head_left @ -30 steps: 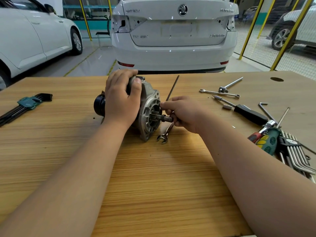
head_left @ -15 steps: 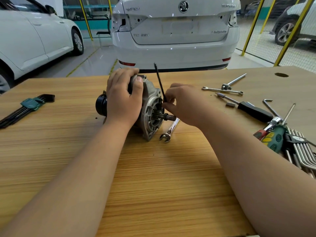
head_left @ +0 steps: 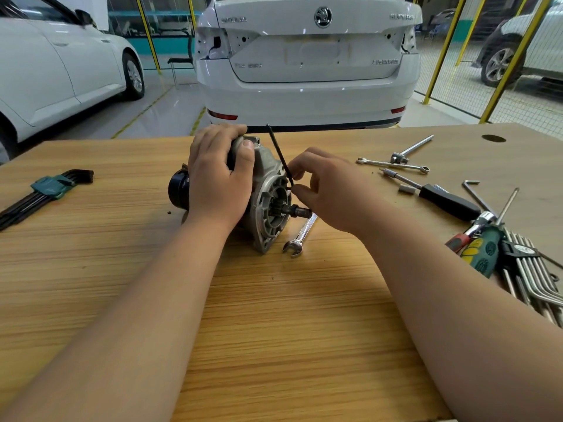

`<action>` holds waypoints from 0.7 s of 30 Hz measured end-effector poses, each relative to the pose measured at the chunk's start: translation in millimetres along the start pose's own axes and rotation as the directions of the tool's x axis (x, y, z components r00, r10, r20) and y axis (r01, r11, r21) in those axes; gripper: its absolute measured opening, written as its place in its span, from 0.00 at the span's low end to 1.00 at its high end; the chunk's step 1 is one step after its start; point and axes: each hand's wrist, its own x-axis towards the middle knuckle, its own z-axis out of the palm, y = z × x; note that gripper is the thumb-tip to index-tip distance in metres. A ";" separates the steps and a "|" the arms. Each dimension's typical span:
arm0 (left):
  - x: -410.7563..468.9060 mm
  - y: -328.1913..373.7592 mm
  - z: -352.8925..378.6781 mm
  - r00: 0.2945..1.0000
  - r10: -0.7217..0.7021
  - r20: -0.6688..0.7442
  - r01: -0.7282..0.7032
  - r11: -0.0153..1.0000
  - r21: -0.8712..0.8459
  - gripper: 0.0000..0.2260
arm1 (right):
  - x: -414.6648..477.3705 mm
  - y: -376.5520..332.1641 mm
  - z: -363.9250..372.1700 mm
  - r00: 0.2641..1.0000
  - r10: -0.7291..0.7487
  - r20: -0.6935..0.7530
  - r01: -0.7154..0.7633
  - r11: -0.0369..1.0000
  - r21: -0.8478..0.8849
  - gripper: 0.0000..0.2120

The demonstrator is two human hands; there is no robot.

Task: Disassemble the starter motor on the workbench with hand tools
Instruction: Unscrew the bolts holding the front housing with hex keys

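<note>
The starter motor lies on its side in the middle of the wooden workbench, its grey aluminium nose and shaft pointing right. My left hand grips the motor body from above. My right hand pinches a thin black hex key whose short end sits at the housing face; its long arm leans up and to the left. A combination wrench lies on the bench just under the shaft.
A green-holdered hex key set lies at the left. To the right lie a T-handle, a thin spanner, a black-handled driver, a green screwdriver and a silver hex key set. A white car stands behind the bench.
My right hand swung the hex key's long arm from leaning right to leaning up-left, and the fingers have shifted on it. My left hand kept its grip on the motor.
</note>
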 end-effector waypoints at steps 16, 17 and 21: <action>0.5 -2.2 -0.2 1.000 0.011 -0.007 -0.011 1.000 -0.008 0.15 | 3.3 0.3 -6.1 0.984 -0.011 0.177 0.016 1.000 -0.027 0.08; 0.4 -2.3 0.1 1.000 0.009 -0.007 -0.009 1.000 -0.009 0.16 | 2.8 0.6 -5.6 0.987 -0.016 0.161 0.020 0.999 -0.025 0.08; 0.4 -1.3 -0.3 1.000 0.008 0.003 -0.008 1.000 -0.007 0.17 | 0.3 1.4 -5.0 0.991 -0.015 0.132 0.014 1.000 0.004 0.07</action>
